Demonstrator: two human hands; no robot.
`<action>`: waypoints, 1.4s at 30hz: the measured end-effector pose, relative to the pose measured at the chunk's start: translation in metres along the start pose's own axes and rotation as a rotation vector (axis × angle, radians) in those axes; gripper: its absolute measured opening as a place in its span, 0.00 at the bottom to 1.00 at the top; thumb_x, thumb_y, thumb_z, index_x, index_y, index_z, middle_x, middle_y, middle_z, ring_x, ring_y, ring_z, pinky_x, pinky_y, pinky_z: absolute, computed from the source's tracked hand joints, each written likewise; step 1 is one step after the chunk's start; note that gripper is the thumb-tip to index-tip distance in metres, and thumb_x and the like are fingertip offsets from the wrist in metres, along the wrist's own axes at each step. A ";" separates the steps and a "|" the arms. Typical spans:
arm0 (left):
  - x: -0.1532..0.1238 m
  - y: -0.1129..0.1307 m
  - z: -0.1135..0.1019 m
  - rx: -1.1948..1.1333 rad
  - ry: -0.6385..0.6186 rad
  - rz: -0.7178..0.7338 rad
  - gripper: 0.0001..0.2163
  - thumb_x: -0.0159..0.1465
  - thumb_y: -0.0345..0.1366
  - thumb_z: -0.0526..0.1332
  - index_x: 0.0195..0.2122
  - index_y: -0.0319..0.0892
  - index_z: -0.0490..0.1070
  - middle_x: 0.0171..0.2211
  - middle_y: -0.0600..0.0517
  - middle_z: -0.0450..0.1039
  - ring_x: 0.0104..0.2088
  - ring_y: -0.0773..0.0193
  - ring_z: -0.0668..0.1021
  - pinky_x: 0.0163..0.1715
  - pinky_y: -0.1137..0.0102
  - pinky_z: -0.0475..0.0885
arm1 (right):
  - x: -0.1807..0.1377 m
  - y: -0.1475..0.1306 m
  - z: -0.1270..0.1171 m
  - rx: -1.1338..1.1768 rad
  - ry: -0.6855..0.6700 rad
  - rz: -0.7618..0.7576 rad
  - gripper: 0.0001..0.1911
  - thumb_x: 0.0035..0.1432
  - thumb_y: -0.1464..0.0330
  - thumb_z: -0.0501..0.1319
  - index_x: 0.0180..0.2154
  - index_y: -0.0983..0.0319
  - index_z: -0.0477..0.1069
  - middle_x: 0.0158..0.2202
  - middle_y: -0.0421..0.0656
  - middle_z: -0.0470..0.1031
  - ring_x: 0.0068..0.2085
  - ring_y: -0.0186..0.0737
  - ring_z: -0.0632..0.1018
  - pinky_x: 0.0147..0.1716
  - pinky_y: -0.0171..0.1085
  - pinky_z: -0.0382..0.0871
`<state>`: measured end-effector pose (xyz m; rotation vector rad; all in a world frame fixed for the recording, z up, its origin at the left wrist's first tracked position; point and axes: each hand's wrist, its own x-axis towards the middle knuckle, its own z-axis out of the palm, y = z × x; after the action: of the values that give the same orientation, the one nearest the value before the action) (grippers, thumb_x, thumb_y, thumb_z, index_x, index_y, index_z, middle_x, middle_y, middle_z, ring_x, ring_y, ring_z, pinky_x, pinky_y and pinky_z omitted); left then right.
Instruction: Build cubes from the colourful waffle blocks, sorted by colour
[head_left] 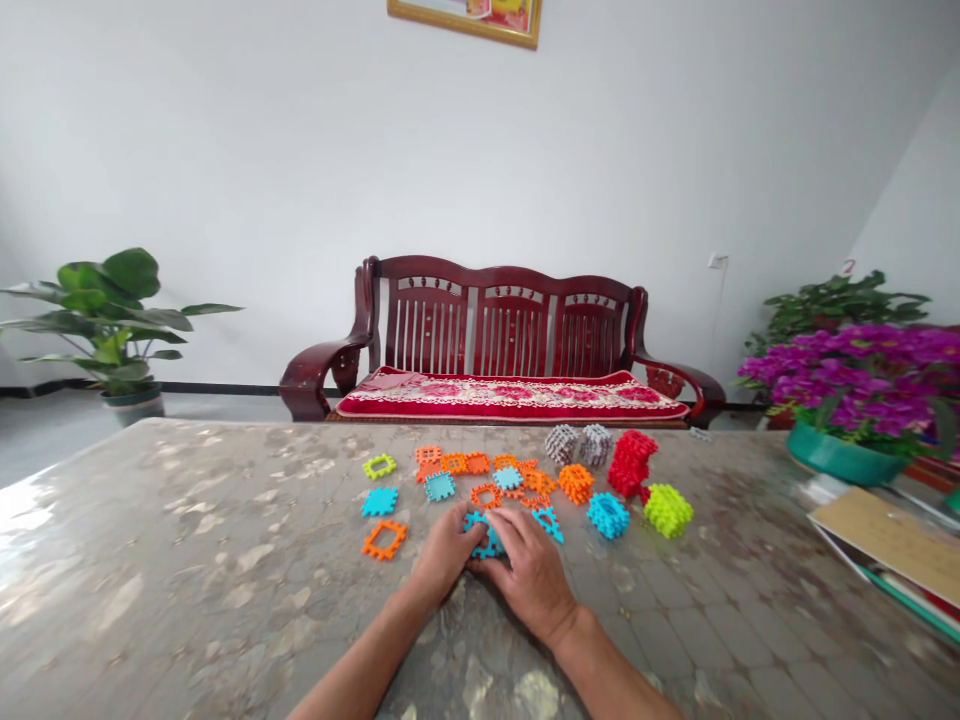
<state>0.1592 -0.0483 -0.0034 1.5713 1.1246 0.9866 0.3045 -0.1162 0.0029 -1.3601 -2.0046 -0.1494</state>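
Both hands meet low over the table, around a blue interlocking toy piece (487, 537) with notched edges. My left hand (448, 548) grips its left side, thumb on top. My right hand (525, 565) has its fingers over the right side and thumb near the front edge. The hands partly hide the piece, so I cannot tell whether it is one tile or several joined. Just right of the hands lies a blue triangular tile (548, 522). Beyond the fingertips are an orange frame tile (486, 496) and a light blue tile (508, 478).
Left lie an orange square frame (384, 540), a blue tile (379, 502) and a green frame (379, 466). Built blocks stand right: blue (608, 515), green (668, 510), orange (576, 483), red (631, 463) and grey (561, 444). Papers (892, 530) and a flower pot (844, 455) occupy the right edge.
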 end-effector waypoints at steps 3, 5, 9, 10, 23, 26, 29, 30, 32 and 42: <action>0.001 -0.001 0.000 -0.033 -0.063 0.018 0.13 0.56 0.41 0.60 0.38 0.39 0.74 0.28 0.53 0.76 0.30 0.63 0.76 0.32 0.71 0.70 | -0.001 -0.001 0.000 -0.009 -0.006 -0.003 0.29 0.56 0.68 0.67 0.59 0.56 0.66 0.54 0.47 0.74 0.54 0.47 0.74 0.54 0.46 0.72; 0.000 -0.001 -0.001 -0.077 -0.108 0.046 0.15 0.57 0.43 0.61 0.42 0.39 0.75 0.32 0.51 0.78 0.34 0.62 0.77 0.36 0.70 0.71 | -0.001 -0.003 0.000 -0.020 -0.010 -0.014 0.27 0.57 0.69 0.66 0.58 0.56 0.67 0.55 0.46 0.73 0.54 0.46 0.74 0.54 0.46 0.72; -0.004 0.005 -0.008 -0.229 -0.250 -0.048 0.27 0.57 0.49 0.64 0.55 0.40 0.69 0.31 0.52 0.77 0.31 0.64 0.78 0.34 0.69 0.73 | -0.001 0.003 -0.005 -0.037 0.030 -0.003 0.23 0.57 0.70 0.63 0.56 0.57 0.69 0.52 0.46 0.75 0.53 0.45 0.75 0.55 0.44 0.70; -0.005 0.007 -0.011 -0.275 -0.279 -0.101 0.31 0.57 0.52 0.63 0.58 0.40 0.66 0.30 0.53 0.76 0.29 0.64 0.79 0.32 0.69 0.74 | 0.000 0.009 -0.008 -0.052 0.058 0.022 0.23 0.57 0.70 0.62 0.55 0.57 0.69 0.52 0.46 0.75 0.53 0.45 0.75 0.55 0.44 0.69; 0.010 0.000 -0.026 -0.387 -0.053 -0.119 0.26 0.53 0.50 0.67 0.48 0.39 0.69 0.31 0.52 0.77 0.31 0.66 0.79 0.36 0.68 0.75 | -0.024 0.117 -0.080 -0.467 0.284 0.683 0.29 0.57 0.54 0.58 0.54 0.64 0.70 0.45 0.52 0.79 0.45 0.52 0.76 0.45 0.45 0.65; 0.009 0.002 -0.025 -0.363 -0.060 -0.119 0.25 0.52 0.49 0.67 0.45 0.39 0.70 0.31 0.52 0.77 0.32 0.66 0.79 0.36 0.69 0.75 | -0.034 0.121 -0.079 -0.485 0.285 0.741 0.30 0.57 0.54 0.57 0.55 0.64 0.70 0.47 0.53 0.78 0.46 0.53 0.76 0.45 0.45 0.65; 0.008 0.004 -0.024 -0.349 -0.071 -0.114 0.23 0.52 0.50 0.67 0.44 0.39 0.71 0.30 0.53 0.76 0.31 0.67 0.78 0.35 0.70 0.74 | -0.038 0.123 -0.073 -0.462 0.279 0.774 0.31 0.57 0.53 0.56 0.56 0.64 0.70 0.47 0.52 0.78 0.46 0.54 0.76 0.44 0.46 0.66; 0.009 0.004 -0.024 -0.345 -0.076 -0.111 0.23 0.52 0.50 0.67 0.43 0.39 0.71 0.30 0.53 0.76 0.31 0.68 0.78 0.35 0.70 0.73 | -0.037 0.124 -0.072 -0.456 0.278 0.775 0.31 0.57 0.53 0.56 0.56 0.64 0.69 0.47 0.52 0.79 0.45 0.54 0.76 0.44 0.46 0.66; 0.009 0.003 -0.024 -0.343 -0.087 -0.107 0.23 0.52 0.50 0.67 0.43 0.39 0.71 0.29 0.54 0.75 0.30 0.68 0.77 0.33 0.71 0.73 | -0.036 0.124 -0.070 -0.454 0.276 0.760 0.31 0.57 0.53 0.56 0.56 0.64 0.69 0.46 0.51 0.79 0.45 0.54 0.76 0.44 0.45 0.65; 0.012 0.000 -0.023 -0.347 -0.093 -0.116 0.22 0.51 0.49 0.68 0.42 0.39 0.71 0.28 0.56 0.75 0.29 0.69 0.76 0.33 0.72 0.72 | -0.032 0.119 -0.068 -0.549 0.202 0.741 0.28 0.58 0.55 0.58 0.55 0.63 0.71 0.46 0.50 0.79 0.45 0.53 0.76 0.43 0.45 0.64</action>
<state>0.1406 -0.0316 0.0034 1.2456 0.9135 0.9626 0.4454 -0.1194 0.0010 -2.2405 -1.2204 -0.4917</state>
